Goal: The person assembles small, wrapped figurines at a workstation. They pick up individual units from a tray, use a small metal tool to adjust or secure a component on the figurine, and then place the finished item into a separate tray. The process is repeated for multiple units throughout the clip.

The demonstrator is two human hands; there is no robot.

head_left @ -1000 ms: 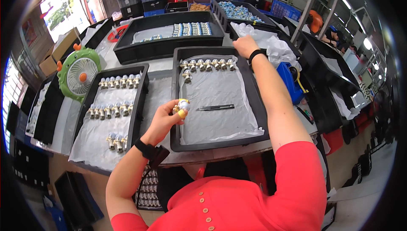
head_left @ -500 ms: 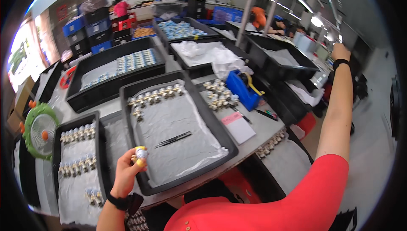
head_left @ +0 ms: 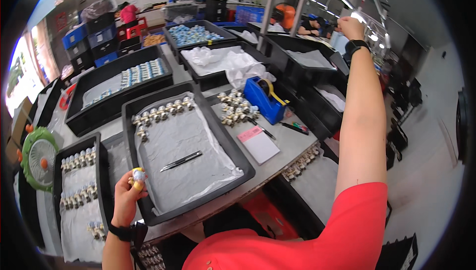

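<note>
My left hand [head_left: 126, 198] pinches a small figurine [head_left: 139, 175] with yellow and pale blue parts, just over the left rim of a black tray [head_left: 228, 183]. White paper lines this tray. A row of small pale figurines [head_left: 163, 113] stands at its far end, and a black pen [head_left: 181, 161] lies on the paper. Stretched far up and forward, my right hand [head_left: 351, 28] has its fingers curled closed beside a glowing lamp [head_left: 358, 17]. What they hold, if anything, is hidden.
Beside the tray are a figurine pile [head_left: 236, 107], a blue tape dispenser [head_left: 267, 100] and a notepad [head_left: 259, 144]. A narrower tray [head_left: 82, 223] and a green fan [head_left: 40, 157] stand left. Stacked black trays [head_left: 302, 74] stand right; people [head_left: 310, 26] sit beyond.
My right hand has moved up and to the left, nearer the lamp. My left hand still holds the figurine, turned a little. The whole view has shifted slightly.
</note>
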